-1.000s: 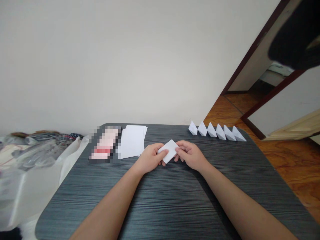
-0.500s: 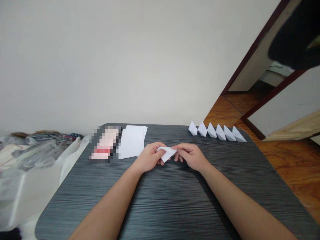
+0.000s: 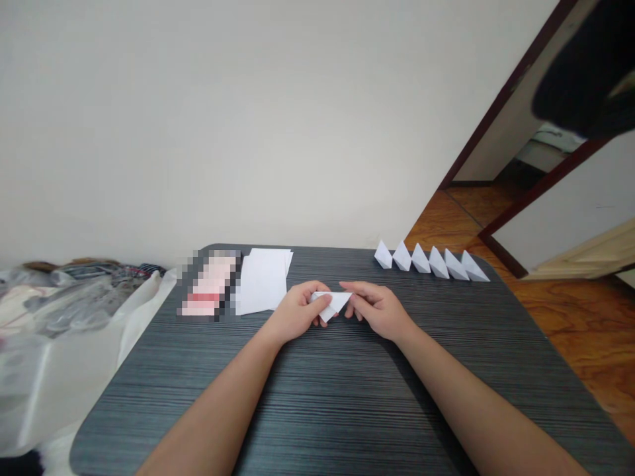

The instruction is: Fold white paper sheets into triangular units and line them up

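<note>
My left hand (image 3: 297,311) pinches a small white folded paper (image 3: 338,301), thumb on its front and fingers behind. The paper has a long straight top edge and narrows to a point at the right and another at the bottom. At the right point is my right hand (image 3: 378,309), thumb and index finger closed around that tip, with the other fingers curled below. Part of the paper is hidden by my left thumb. Both hands are just above the dark table (image 3: 337,403).
A stack of white paper sheets (image 3: 262,281) lies left of my hands, beside a pixelated pinkish object (image 3: 211,284). Several folded white paper boats (image 3: 421,260) stand in a row at the back right. Plastic-wrapped items (image 3: 84,297) lie beyond the table's left edge.
The folded paper has turned slightly, so its top edge lies more level. My right index finger has shifted up a little behind the tip; my left hand has barely moved.
</note>
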Motion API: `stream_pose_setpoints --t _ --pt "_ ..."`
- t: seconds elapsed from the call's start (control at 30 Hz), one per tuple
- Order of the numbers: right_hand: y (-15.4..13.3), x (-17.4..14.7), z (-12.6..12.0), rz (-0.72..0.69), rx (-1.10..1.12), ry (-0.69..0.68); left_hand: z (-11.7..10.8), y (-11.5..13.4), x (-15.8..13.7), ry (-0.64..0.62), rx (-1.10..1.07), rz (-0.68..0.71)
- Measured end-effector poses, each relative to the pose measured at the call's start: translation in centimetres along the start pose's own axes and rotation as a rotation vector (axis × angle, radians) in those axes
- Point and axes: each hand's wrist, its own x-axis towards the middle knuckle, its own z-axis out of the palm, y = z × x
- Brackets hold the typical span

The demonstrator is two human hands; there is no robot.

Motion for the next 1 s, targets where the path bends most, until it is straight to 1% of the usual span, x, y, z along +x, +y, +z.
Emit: stream_pose_setpoints --t 0.13,0.33,0.47,0.6,0.77,1.0 --pt "-0.07 -0.03 0.12 0.108 0.066 0.017 0.01 0.25 -0.07 -0.017 -0.011 0.005" --pt "-0.15 0.07 -0.04 0.118 0.133 0.024 0.02 0.67 -0.2 -0.041 -0.011 0.016" --pt "-0.2 0.23 0.04 0.146 0.165 0.008 0.03 0.79 -0.31 -0.054 0.049 0.018" --pt "-0.28 0.34 0.14 0.155 0.124 -0.015 0.04 0.69 -0.33 -0.049 0.093 0.017" --pt "-0.31 0.22 -0.01 0.174 0.028 -0.003 -0.03 0.41 -0.26 -0.034 0.076 0.019" --pt "-0.56 0.18 0.01 0.168 0.003 0.006 0.09 0.48 -0.27 -0.02 0.076 0.019"
